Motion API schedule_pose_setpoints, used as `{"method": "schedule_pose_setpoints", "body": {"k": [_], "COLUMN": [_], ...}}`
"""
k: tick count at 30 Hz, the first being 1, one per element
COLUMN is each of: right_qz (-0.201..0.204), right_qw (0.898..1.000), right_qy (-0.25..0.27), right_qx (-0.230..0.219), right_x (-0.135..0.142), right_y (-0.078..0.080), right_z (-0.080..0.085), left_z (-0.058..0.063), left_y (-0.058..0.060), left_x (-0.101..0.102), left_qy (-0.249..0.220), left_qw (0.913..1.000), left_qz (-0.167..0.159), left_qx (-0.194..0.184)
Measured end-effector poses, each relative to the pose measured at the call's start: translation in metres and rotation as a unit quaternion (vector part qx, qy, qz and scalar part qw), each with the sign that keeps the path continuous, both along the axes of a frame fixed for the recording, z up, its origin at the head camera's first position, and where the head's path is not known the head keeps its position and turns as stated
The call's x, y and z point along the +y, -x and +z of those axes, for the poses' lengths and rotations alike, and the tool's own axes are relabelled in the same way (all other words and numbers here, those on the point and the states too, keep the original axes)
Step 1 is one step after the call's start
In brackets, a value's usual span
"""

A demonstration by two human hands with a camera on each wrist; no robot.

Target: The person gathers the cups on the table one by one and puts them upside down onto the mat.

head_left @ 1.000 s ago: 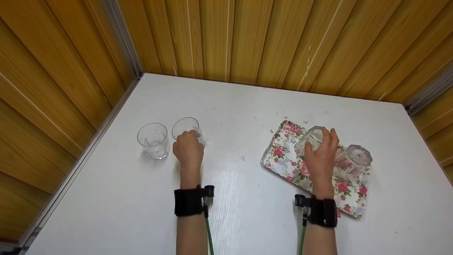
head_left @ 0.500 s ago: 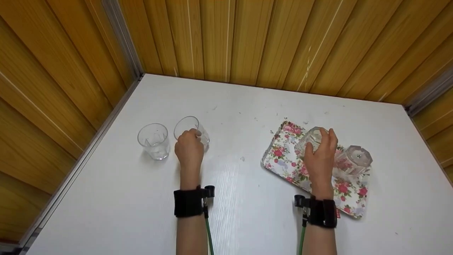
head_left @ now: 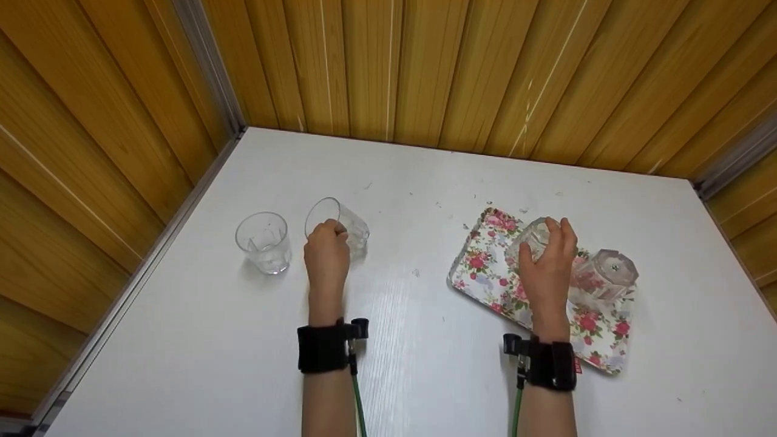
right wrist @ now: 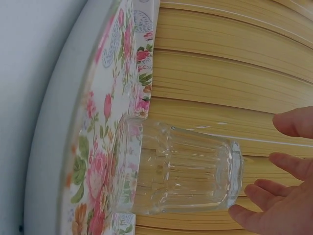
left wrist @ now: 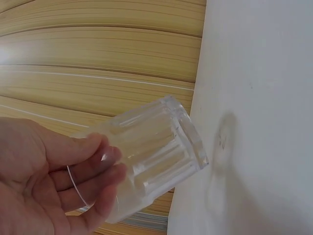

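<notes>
My left hand (head_left: pixel 326 258) pinches a clear drinking glass (head_left: pixel 357 229) near its rim. The glass is tilted, mouth toward the left, and in the left wrist view its thick base (left wrist: pixel 190 134) hangs over the white table beside a shadow. On a floral tray (head_left: pixel 476 261) to the right, another clear glass (right wrist: pixel 186 171) stands upside down. My right hand (head_left: pixel 548 273) is around its upper end with fingers spread; in the right wrist view the fingers (right wrist: pixel 261 196) are loosely bent close to the glass's base, not wrapped around it.
An upright clear glass (head_left: pixel 265 244) stands left of my left hand. A second upside-down glass (head_left: pixel 612 270) sits on the tray, right of my right hand. Wood-look panels (head_left: pixel 419 73) rise behind the white table (head_left: pixel 419 340), with a metal edge strip (head_left: pixel 152 255) along the left.
The glass in my left hand has tipped further, its base swinging out to the right as the hand moved slightly right. My right hand has eased slightly to the left by its glass.
</notes>
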State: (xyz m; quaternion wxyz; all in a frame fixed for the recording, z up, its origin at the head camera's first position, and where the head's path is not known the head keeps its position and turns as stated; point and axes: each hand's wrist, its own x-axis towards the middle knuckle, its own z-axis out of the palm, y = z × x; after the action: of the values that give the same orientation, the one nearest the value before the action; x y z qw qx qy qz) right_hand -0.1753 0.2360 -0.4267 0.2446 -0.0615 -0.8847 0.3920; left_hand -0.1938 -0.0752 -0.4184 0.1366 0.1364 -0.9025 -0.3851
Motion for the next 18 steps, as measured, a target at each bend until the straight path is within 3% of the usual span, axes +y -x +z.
{"method": "schedule_pose_setpoints", "body": {"k": [10, 18], "right_qz": [0.015, 0.021], "right_qw": [1.000, 1.000], "right_qy": [0.006, -0.009], "right_qx": [0.003, 0.010], "right_x": [-0.0025, -0.0050], "right_y": [-0.0002, 0.0004], "right_z": [0.0016, 0.0015], "left_z": [0.0016, 0.0063], "left_y": [-0.0027, -0.0036], "left_x": [-0.0001, 0.0031], "left_qy": [-0.018, -0.044], "left_qw": [0.9991, 0.9984], "left_qz": [-0.024, -0.033], "left_qx": [0.028, 0.012]}}
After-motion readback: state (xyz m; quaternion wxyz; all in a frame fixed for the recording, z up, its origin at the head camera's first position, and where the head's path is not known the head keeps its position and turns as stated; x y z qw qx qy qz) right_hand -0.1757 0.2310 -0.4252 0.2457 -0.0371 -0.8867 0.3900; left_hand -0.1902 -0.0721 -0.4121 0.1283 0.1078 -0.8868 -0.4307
